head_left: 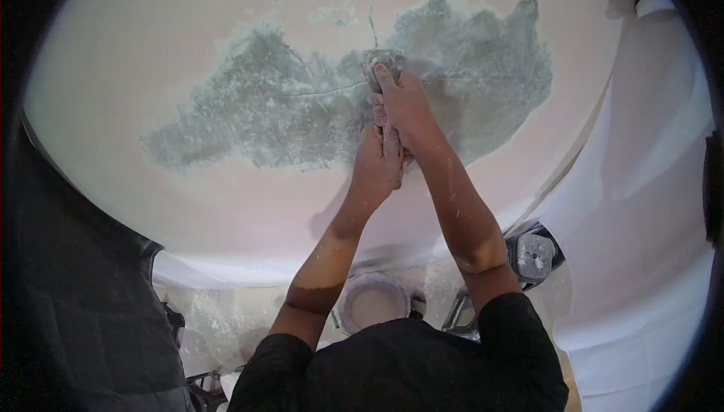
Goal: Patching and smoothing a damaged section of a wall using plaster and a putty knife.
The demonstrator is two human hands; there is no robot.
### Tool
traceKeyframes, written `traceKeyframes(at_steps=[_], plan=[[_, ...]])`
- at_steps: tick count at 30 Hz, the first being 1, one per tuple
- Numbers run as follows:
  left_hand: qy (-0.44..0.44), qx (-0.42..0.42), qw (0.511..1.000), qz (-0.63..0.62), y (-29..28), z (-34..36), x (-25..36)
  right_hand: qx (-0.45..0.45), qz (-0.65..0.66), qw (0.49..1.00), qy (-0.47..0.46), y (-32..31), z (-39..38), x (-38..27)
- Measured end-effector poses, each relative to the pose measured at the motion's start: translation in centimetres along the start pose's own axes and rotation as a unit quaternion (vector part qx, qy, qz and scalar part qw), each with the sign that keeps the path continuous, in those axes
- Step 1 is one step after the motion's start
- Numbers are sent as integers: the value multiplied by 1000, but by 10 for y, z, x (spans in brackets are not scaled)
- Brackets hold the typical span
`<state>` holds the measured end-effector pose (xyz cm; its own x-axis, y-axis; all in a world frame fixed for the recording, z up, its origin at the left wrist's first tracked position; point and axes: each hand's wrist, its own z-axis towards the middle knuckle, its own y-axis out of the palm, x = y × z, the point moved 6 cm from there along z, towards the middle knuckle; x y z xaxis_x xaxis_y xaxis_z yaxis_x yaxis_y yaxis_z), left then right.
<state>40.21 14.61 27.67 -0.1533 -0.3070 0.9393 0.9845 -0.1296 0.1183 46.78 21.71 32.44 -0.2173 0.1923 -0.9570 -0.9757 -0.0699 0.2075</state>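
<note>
One putty knife (390,57) gripped in R hand (406,107); L hand (377,157) curled just below, hold unclear. Putty knife at top edge of grey patch (483,58), approx. mid-width of wall (136,58). Bucket (346,308) on floor (253,299), below wall's lower edge.

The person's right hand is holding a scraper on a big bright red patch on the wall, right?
Not quite: the patch is grey, not red, as the head view shows. The right hand does hold a scraper on it.
</note>
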Motion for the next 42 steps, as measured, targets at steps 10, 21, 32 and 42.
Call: traceKeyframes(at_steps=[10, 21, 32, 42], plan=[[49, -8, 999, 3, 0, 1, 0, 0, 10, 1000, -1, -3, 0, 5], [16, -20, 999, 39, -2, 3, 2, 26, -50, 998, -19, -1, 5, 3], [32, -4, 998, 48, -3, 4, 3, 2, -7, 1000, 12, 0, 3, 1], [51, -8, 998, 33, 6, 12, 9, -6, -93, 993, -77, -11, -7, -36]])
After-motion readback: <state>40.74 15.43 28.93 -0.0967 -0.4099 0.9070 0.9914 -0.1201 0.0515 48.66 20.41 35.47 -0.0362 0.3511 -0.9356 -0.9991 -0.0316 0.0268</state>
